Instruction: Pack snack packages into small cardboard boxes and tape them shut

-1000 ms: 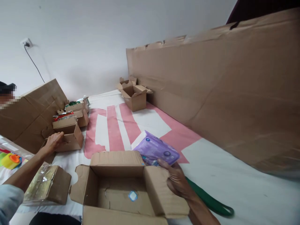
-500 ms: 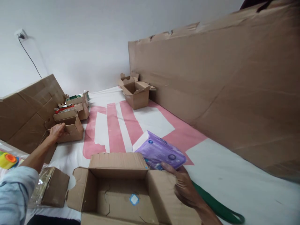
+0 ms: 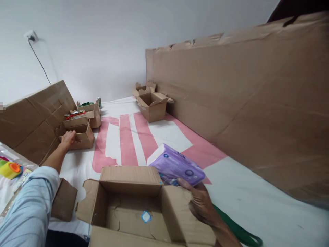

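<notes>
Fingers and thumb of the right hand (image 3: 202, 202) are closed on a purple packet (image 3: 178, 166), the thumb on its near edge and most of the fingers hidden by it. The packet is tilted, its white end toward the left, just beyond the far right corner of an open box (image 3: 128, 214). A white and blue sticker (image 3: 146, 216) shows on the floor of that box, whose flaps stand out to the sides. By the right forearm, a green strap (image 3: 241, 228) lies on the pink and white sheet (image 3: 128, 142).

On the other side, the left arm reaches out in a pale blue sleeve (image 3: 36, 199). The left hand (image 3: 68, 138) is bent over the rim of a small box (image 3: 86, 140), fingertips out of sight inside. Just past it stand further boxes, one with a red packet (image 3: 75, 115) on top. Near the sleeve is a brown box (image 3: 65, 200). Two open boxes (image 3: 156, 111) stand farther off, beside a tall cardboard panel (image 3: 236, 103).
</notes>
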{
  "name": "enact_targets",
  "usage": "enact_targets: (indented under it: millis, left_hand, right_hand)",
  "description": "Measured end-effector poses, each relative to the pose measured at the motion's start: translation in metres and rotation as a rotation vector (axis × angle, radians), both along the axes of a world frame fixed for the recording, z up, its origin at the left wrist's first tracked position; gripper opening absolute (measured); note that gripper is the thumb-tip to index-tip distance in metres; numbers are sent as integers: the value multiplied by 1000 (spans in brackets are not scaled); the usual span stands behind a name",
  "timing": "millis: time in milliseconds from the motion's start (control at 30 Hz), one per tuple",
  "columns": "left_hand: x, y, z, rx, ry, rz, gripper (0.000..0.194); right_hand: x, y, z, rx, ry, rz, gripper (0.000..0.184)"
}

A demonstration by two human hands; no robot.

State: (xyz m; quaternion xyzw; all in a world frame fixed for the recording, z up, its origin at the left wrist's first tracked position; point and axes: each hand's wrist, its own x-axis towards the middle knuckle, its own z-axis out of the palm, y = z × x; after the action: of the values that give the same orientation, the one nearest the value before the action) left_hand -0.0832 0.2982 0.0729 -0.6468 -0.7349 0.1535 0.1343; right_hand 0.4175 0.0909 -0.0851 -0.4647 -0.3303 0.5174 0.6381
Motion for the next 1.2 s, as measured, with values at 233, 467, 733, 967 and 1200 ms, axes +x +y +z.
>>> enact_targets:
  millis: [233, 467, 733, 967, 1200]
  left_hand:
    - [-14, -42, 14, 4, -117, -82, 67]
    - [-20, -67, 36, 208, -489, -237, 56]
    - [8, -95, 14, -113, -720, -508, 89]
    - [0, -91, -12, -112, -151, -287, 42]
    - [2, -71, -20, -82, -9, -182, 39]
  right_hand:
    - [10, 45, 71, 259, -175, 111, 64]
    - [-126, 138, 146, 461, -487, 661, 63]
    - [-259, 153, 95, 337, -744, 765, 62]
    - [-238, 146, 112, 503, -980, 841, 61]
    - [-112, 110, 149, 525, -1025, 761, 41]
